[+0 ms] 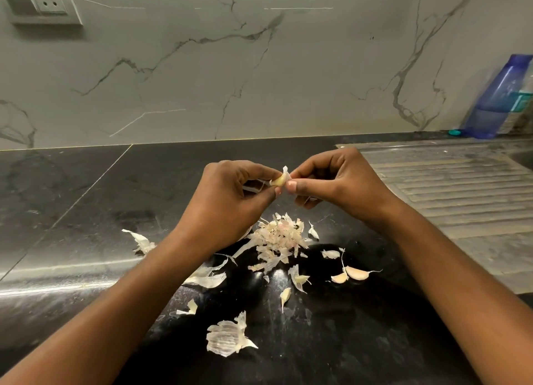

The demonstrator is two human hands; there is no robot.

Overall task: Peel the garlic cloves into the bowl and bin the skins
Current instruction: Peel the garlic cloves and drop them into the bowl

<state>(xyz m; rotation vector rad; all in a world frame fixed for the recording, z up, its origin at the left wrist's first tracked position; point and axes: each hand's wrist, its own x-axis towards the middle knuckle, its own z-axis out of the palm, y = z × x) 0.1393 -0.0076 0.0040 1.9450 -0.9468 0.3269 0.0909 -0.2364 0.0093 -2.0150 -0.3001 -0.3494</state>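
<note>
Above the black counter, my left hand (pixel 230 191) and my right hand (pixel 337 180) meet fingertip to fingertip on one pale garlic clove (pixel 280 179). A flap of papery skin sticks up from the clove between the fingers. Below the hands lies a heap of garlic skins (pixel 278 236). Two unpeeled cloves (pixel 350 274) rest side by side to the right of the heap, and a smaller clove (pixel 285 295) lies nearer me. Larger skin pieces (pixel 227 337) are scattered toward the front. No bowl or bin is in view.
A ribbed steel sink drainboard (pixel 450 188) fills the right side of the black counter (pixel 86 211). A blue bottle (pixel 499 96) leans at the marble wall at far right, with a small teal cap beside it. A wall socket (pixel 43 1) sits at top left.
</note>
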